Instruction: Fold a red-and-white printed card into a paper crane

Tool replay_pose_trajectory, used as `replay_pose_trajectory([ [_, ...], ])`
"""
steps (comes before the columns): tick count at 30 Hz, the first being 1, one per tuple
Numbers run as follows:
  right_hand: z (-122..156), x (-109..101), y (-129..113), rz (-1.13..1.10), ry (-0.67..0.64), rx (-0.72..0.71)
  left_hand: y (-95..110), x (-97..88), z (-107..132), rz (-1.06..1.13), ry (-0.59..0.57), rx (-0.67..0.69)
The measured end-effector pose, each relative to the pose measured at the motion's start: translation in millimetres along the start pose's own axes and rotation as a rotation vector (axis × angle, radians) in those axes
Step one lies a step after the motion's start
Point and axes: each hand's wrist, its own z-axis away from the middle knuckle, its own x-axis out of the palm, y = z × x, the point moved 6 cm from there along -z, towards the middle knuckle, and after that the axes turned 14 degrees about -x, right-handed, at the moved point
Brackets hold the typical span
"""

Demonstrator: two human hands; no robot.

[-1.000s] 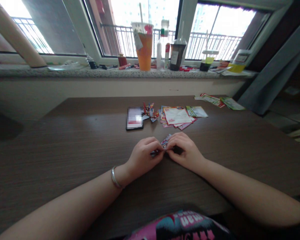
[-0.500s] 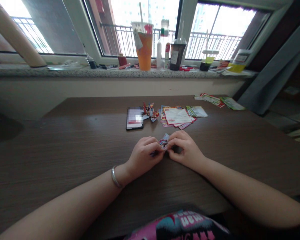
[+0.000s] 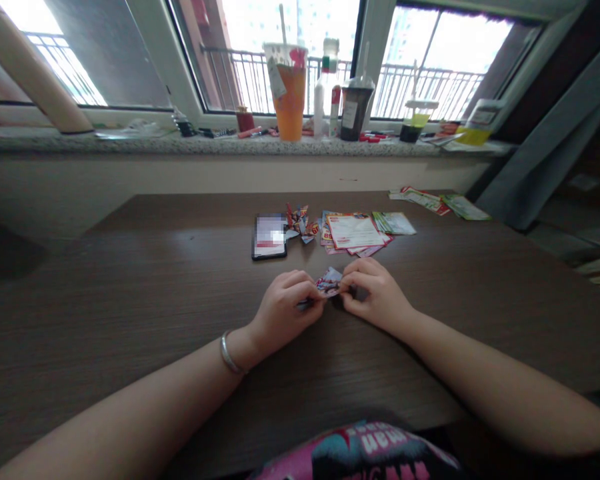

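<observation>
A small folded piece of printed paper (image 3: pixel 329 280), whitish with red and dark marks, is pinched between my two hands just above the brown table (image 3: pixel 190 320). My left hand (image 3: pixel 290 301), with a silver bangle at the wrist, is closed on its left end. At the right end, the thumb and fingers of my right hand (image 3: pixel 375 288) grip the paper's edge. My fingers cover part of it, so its full shape is hidden. Beyond the hands lie crumpled or folded printed papers (image 3: pixel 303 225) and a stack of printed sheets (image 3: pixel 356 231).
A phone (image 3: pixel 269 236) with a blurred screen lies left of the folded papers. More leaflets (image 3: pixel 425 199) rest at the table's far right. On the granite windowsill (image 3: pixel 145 143) stand a tall orange drink cup (image 3: pixel 289 100), a dark drink cup (image 3: pixel 355 110), bottles and small items.
My hands have moved slightly apart, the right one a little to the right. More of the folded paper shows between them.
</observation>
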Motion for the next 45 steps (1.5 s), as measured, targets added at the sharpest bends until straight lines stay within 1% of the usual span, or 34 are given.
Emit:
replay_pose_trajectory([
  [4, 0.2, -0.9, 0.0, 0.017, 0.001, -0.009, -2.7, -0.3, -0.4, 0.006, -0.023, 0.004],
  [9, 2.0, -5.0, 1.6, 0.059, -0.004, -0.024, -13.7, 2.5, -1.2, 0.003, -0.096, -0.023],
  [12, 4.3, -9.5, 5.1, 0.089, 0.006, -0.013, -22.7, 1.8, -2.6, 0.004, -0.106, -0.080],
  [15, 5.0, -13.6, 6.1, 0.101, 0.008, -0.032, -30.5, -0.7, -4.7, 0.029, -0.107, -0.147],
  [22, 3.7, -16.3, 3.7, 0.099, -0.003, -0.080, -50.2, 2.1, -7.4, 0.087, -0.189, -0.375],
  [24, 3.9, -14.4, 3.0, 0.093, -0.017, -0.097, -53.4, 4.1, -7.0, 0.147, -0.207, -0.431],
  [28, 3.8, -10.7, 2.6, 0.078, -0.026, -0.117, -56.2, 6.8, -6.2, 0.343, -0.236, -0.503],
  [30, 3.3, -8.8, 2.7, 0.070, -0.030, -0.120, -58.3, 6.5, -5.9, 0.408, -0.228, -0.524],
  [32, 2.8, -7.4, 3.0, 0.057, -0.035, -0.122, -61.5, 5.5, -5.3, 0.424, -0.204, -0.546],
  [36, 2.6, -7.3, 2.5, 0.052, -0.043, -0.150, -63.5, 2.4, -4.9, 0.373, -0.158, -0.557],
  [38, 3.0, -9.0, 2.8, 0.079, -0.039, -0.152, -60.9, -1.8, -5.8, 0.310, -0.117, -0.534],
  [43, 4.7, -16.8, 6.2, 0.164, 0.025, -0.094, -47.8, -13.5, -7.2, 0.074, 0.016, -0.356],
  [45, 5.6, -17.3, 8.0, 0.180, 0.028, -0.067, -43.6, -15.6, -5.9, 0.004, 0.057, -0.303],
])
